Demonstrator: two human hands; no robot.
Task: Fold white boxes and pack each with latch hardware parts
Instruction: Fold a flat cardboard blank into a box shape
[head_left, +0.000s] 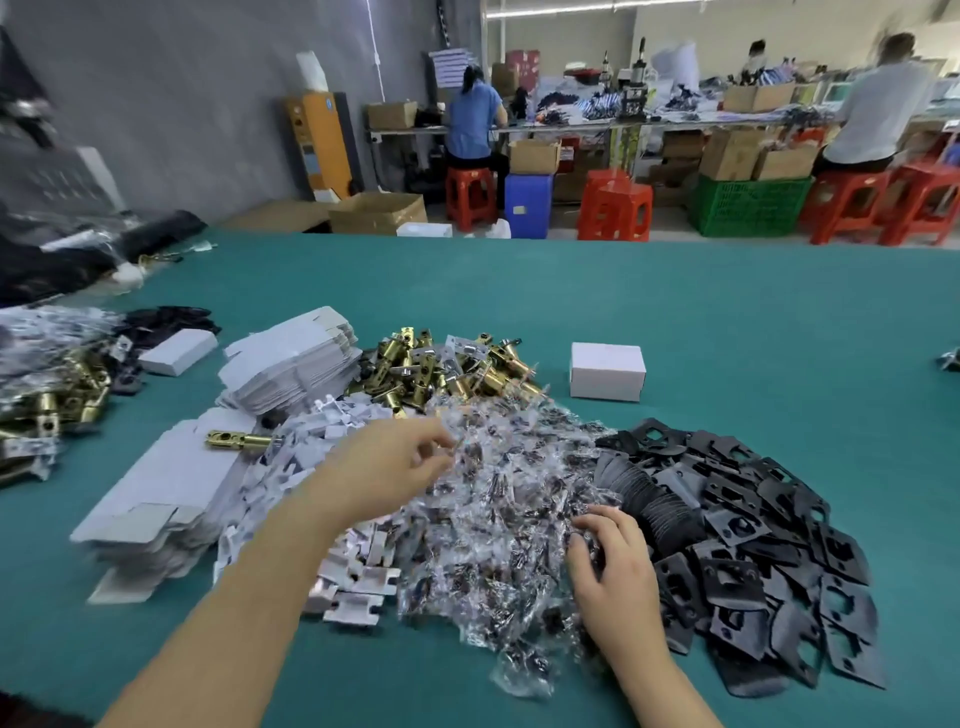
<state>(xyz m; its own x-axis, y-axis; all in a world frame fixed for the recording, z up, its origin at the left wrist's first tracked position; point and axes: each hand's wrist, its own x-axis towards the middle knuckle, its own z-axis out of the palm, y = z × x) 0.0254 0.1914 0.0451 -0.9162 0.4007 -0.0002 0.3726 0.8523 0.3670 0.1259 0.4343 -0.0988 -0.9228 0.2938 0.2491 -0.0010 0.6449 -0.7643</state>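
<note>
At the far left edge of the frame a mixed heap of brass latches and small bags (47, 395) lies on the green tabletop (727, 338); beside it, toward the centre, rest one closed white box (179, 352) and two stacks of flat unfolded boxes (291, 371), the lower stack (156, 504) carrying a single brass latch bolt (236, 440) on top; a strip of white plastic pieces (353, 577) runs along the left side of the middle pile. At upper centre sits a heap of brass latches (441, 366); below it spreads a large pile of clear plastic bags of screws (509, 519). The left hand (389, 467) hovers over this pile at mid-frame, its fingers (434, 441) curled with thumb and fingertips brought together at a bag's edge, though blur hides whether they truly pinch it; the right hand (613, 566) rests lower right of centre on the bags, fingers (587, 545) bent down into the plastic, and whether they grasp anything I cannot tell. A folded white box (607, 371) stands upright right of the latch heap, apart from it; black plates (753, 545) fill the lower right, touching the bag pile.
</note>
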